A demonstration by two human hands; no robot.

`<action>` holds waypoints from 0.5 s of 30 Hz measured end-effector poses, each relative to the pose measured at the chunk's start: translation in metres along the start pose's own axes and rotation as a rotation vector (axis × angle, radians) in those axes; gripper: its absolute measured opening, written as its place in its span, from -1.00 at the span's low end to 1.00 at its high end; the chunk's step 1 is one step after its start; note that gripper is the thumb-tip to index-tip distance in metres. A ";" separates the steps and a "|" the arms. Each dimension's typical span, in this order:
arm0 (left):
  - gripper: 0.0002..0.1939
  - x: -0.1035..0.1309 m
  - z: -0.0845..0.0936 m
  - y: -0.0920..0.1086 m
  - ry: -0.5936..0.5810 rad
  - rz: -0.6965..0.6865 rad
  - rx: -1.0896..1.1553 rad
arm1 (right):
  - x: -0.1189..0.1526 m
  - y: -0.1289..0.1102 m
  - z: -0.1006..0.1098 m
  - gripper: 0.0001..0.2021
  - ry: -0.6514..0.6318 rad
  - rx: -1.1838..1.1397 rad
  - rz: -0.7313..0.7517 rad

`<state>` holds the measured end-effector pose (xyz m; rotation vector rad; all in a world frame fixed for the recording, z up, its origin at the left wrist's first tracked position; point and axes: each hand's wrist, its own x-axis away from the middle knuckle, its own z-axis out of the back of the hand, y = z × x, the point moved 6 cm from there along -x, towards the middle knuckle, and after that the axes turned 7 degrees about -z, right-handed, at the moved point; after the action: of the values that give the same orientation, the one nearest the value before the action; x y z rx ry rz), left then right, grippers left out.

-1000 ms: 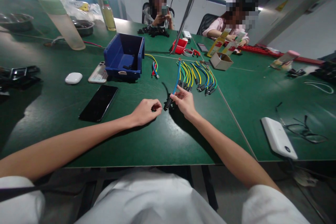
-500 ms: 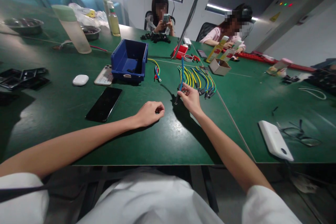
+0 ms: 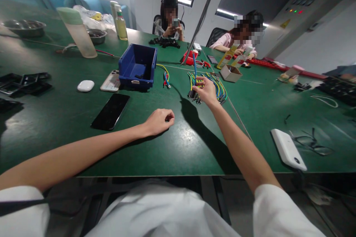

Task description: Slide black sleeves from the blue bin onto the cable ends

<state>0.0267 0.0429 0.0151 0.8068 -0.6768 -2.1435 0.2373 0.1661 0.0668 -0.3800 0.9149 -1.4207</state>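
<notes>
My right hand (image 3: 206, 90) pinches a blue wire (image 3: 195, 66) that stands nearly upright above the table. Just beneath and beside it lies a row of yellow, green and blue wires (image 3: 219, 85) with black sleeves and metal terminals at their near ends. The lower end of the held wire merges with that row. Resting on the table, my left hand (image 3: 160, 121) is curled closed; a dark spot shows inside the fingers, and what it is cannot be made out. Between the hands and the blue bin (image 3: 137, 66) is a small bunch of coloured wires (image 3: 166, 77).
A black phone (image 3: 110, 112), another phone (image 3: 110, 80) and a white earbud case (image 3: 85, 86) lie on the left. A small cardboard box (image 3: 230, 73) stands beyond the wires. On the right are a white power bank (image 3: 288, 149) and glasses (image 3: 313, 142). Two people sit across the table.
My right hand has moved forward and slightly right with the blue wire, from in front of the row to over it. My left hand has stayed put.
</notes>
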 end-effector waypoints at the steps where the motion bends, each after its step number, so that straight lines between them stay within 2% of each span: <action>1: -0.89 0.000 0.000 0.000 0.001 0.000 -0.003 | -0.003 0.000 0.001 -0.54 -0.011 0.006 -0.003; 9: -0.88 0.001 -0.003 -0.004 -0.014 -0.004 -0.028 | -0.035 -0.001 -0.004 -0.58 -0.128 -0.077 -0.010; 15: -0.88 0.000 -0.004 -0.006 -0.010 -0.007 -0.038 | -0.046 0.000 -0.018 -0.63 -0.153 -0.001 -0.013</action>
<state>0.0266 0.0455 0.0080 0.7796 -0.6370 -2.1620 0.2293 0.2144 0.0701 -0.4887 0.7899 -1.3830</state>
